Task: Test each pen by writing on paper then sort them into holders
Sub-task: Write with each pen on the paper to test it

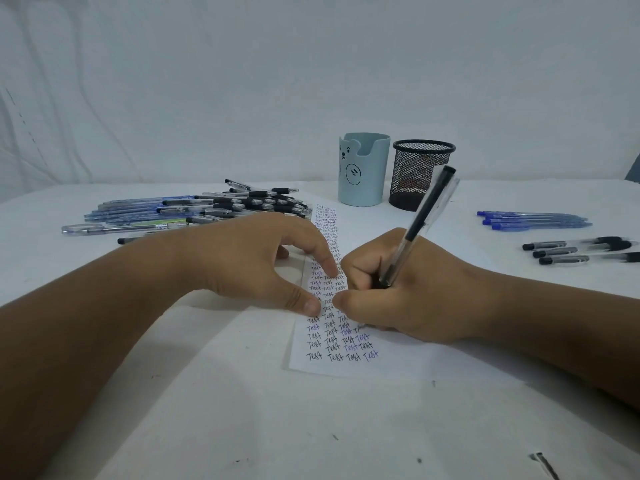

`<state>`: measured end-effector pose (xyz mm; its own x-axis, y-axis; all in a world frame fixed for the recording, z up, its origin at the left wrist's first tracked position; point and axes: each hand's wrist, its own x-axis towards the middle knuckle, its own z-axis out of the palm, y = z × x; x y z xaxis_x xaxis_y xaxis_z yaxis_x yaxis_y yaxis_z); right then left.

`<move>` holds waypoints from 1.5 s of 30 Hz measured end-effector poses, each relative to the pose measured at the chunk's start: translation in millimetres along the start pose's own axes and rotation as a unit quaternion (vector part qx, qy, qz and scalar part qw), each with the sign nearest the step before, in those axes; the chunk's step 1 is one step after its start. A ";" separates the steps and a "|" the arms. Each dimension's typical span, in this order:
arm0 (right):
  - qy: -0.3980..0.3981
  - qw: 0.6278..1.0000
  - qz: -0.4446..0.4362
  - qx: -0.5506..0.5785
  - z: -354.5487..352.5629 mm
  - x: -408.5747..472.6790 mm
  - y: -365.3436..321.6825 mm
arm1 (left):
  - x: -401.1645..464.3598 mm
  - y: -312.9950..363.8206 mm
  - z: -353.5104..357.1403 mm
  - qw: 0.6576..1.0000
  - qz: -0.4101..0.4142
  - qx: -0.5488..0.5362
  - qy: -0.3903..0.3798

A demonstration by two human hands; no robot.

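White cloth covers the surface; the right hand (408,299) pinches a pen (419,223) (barrel leaning up and away) on the paper (332,355), left hand (249,261) fingers spread, pressing it; holders (363,168) stand beyond, nearer the right.

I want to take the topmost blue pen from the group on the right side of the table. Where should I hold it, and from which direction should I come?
Pinch the topmost blue pen at mid-barrel, coming from above. It lies flat and almost sideways across the table, close beside the other blue pens on its near side, so fingers probably fit best over the top and far side. The right hand, nearest, is occupied with a black pen.
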<state>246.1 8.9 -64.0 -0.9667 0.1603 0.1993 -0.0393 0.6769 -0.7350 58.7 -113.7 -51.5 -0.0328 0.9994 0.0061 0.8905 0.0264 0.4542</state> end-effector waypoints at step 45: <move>0.187 0.970 0.033 0.155 -36.1 15.6 12.6 | -2.6 1.2 0.9 1.000 0.002 -0.001 0.019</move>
<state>239.6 45.9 -46.7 -0.8133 0.4841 0.3229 -0.1102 0.4168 -0.9023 60.3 -116.3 -51.7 -0.0460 0.9980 0.0430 0.8898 0.0214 0.4559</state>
